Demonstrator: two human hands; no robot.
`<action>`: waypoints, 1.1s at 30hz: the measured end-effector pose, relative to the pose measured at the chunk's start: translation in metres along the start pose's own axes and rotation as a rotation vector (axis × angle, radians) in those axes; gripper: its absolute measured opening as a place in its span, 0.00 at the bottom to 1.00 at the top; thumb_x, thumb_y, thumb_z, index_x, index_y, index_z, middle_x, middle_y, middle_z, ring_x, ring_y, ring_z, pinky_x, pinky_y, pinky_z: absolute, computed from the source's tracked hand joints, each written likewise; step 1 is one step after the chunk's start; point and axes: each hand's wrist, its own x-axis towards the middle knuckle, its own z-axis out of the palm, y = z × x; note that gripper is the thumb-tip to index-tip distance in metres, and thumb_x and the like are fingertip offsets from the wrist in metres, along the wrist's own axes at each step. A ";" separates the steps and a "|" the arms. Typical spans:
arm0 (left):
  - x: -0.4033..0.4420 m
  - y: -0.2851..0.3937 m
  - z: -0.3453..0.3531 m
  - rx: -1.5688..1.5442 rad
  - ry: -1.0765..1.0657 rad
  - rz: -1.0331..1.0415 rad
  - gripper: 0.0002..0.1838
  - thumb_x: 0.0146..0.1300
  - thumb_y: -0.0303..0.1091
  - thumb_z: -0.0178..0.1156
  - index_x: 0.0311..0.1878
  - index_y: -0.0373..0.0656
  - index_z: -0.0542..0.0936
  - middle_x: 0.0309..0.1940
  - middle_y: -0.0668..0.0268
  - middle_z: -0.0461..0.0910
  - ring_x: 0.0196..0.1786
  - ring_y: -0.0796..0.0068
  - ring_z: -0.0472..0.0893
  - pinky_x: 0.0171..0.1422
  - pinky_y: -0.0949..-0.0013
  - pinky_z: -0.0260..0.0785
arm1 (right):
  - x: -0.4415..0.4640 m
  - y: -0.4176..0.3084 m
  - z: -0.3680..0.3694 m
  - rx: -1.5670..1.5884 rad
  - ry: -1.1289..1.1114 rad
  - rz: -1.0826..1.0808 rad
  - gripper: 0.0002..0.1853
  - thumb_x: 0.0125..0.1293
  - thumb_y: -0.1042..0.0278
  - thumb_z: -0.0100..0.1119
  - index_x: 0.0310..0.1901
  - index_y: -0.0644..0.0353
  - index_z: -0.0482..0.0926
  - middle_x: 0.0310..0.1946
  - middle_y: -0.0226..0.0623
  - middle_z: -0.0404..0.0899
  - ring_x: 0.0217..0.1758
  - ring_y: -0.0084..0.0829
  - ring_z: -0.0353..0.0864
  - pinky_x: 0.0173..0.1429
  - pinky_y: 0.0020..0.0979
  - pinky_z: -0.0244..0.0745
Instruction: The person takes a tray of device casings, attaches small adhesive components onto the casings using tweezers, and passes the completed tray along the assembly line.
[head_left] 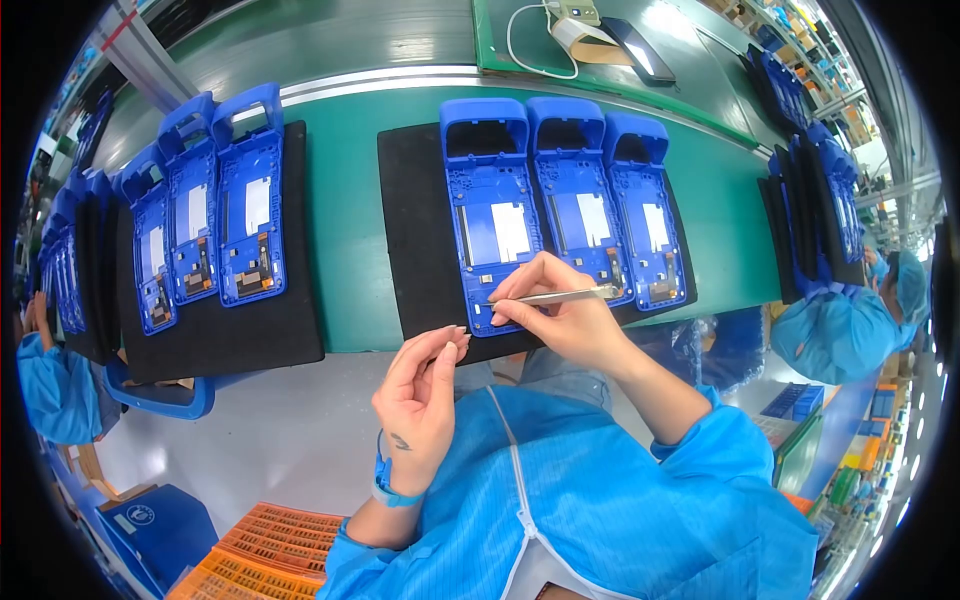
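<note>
My right hand [575, 325] grips a pair of metal tweezers [585, 295] like a pen, the tips at the lower part of a blue device housing [475, 265]. That housing is the leftmost of three lying side by side on a black mat [415, 240], each with a white rectangle inside and an open window at its top. Just below the same housing's lower edge, my left hand [420, 385] has thumb and fingers pinched together. Whatever lies between those fingertips is too small to make out. A blue wrist strap [385, 480] goes round my left wrist.
Left on the green bench [345, 240], three more blue housings [250, 205] lie on another black mat [305, 330]. A phone [638, 50] and a white cable [512, 40] are at the back. Orange trays [265, 550] stand low left; co-workers in blue sit at both sides.
</note>
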 end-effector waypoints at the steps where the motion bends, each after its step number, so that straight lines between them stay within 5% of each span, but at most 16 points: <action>1: 0.000 0.000 0.000 0.000 0.000 0.000 0.10 0.63 0.23 0.50 0.45 0.29 0.74 0.39 0.56 0.78 0.44 0.71 0.79 0.51 0.72 0.72 | 0.000 0.001 -0.001 0.000 0.000 0.000 0.05 0.60 0.79 0.55 0.33 0.65 0.68 0.36 0.41 0.75 0.38 0.25 0.79 0.43 0.25 0.75; 19: 0.000 -0.001 0.001 -0.020 -0.001 -0.010 0.09 0.62 0.19 0.50 0.44 0.29 0.75 0.42 0.57 0.75 0.46 0.72 0.77 0.53 0.73 0.71 | 0.000 0.005 -0.001 -0.021 0.001 -0.101 0.06 0.59 0.80 0.55 0.31 0.65 0.67 0.36 0.42 0.75 0.36 0.26 0.79 0.41 0.25 0.76; 27: -0.005 0.013 0.013 -0.092 -0.130 -0.019 0.10 0.58 0.17 0.54 0.44 0.28 0.76 0.41 0.56 0.77 0.44 0.70 0.79 0.48 0.74 0.73 | -0.013 0.004 -0.005 0.415 -0.204 -0.092 0.08 0.55 0.83 0.57 0.30 0.64 0.67 0.33 0.44 0.76 0.34 0.29 0.80 0.40 0.28 0.77; 33: 0.002 0.011 0.016 -0.190 -0.165 -0.268 0.09 0.58 0.20 0.55 0.41 0.29 0.77 0.34 0.54 0.80 0.36 0.65 0.82 0.43 0.73 0.76 | -0.021 0.003 -0.047 0.257 0.111 -0.078 0.07 0.57 0.82 0.56 0.31 0.64 0.67 0.35 0.45 0.75 0.33 0.28 0.79 0.40 0.27 0.76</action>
